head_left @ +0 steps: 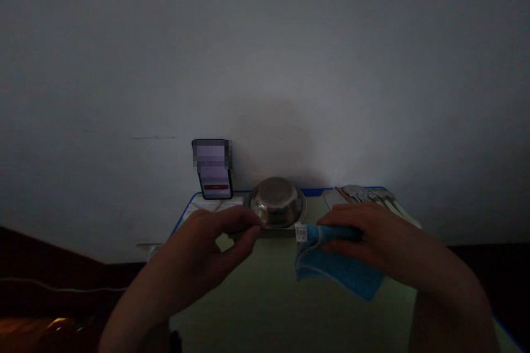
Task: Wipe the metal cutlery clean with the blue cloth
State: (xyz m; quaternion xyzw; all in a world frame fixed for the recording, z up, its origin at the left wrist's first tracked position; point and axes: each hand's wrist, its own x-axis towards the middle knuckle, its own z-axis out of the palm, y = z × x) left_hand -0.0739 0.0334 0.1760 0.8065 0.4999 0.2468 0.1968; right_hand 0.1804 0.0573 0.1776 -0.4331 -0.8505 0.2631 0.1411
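Observation:
My right hand [372, 234] is closed on a blue cloth [351, 270] with a pale edging and a small white label. The cloth is folded over in the grip, and its lower part hangs above the pale green tabletop [265, 298]. My left hand [219, 240] makes a pinch, thumb and fingertips together, just in front of the metal bowl [277, 204]. Whatever it may hold is hidden or too dark to name. Upside down, the shiny bowl rests near the wall, and a thin dark strip shows along its front.
A phone [216, 183] with its screen lit leans upright at the back left. Several utensils [368, 194] lie at the back right, partly behind my right hand. The grey wall [265, 66] rises directly behind the table. A white cable [62, 289] runs at far left.

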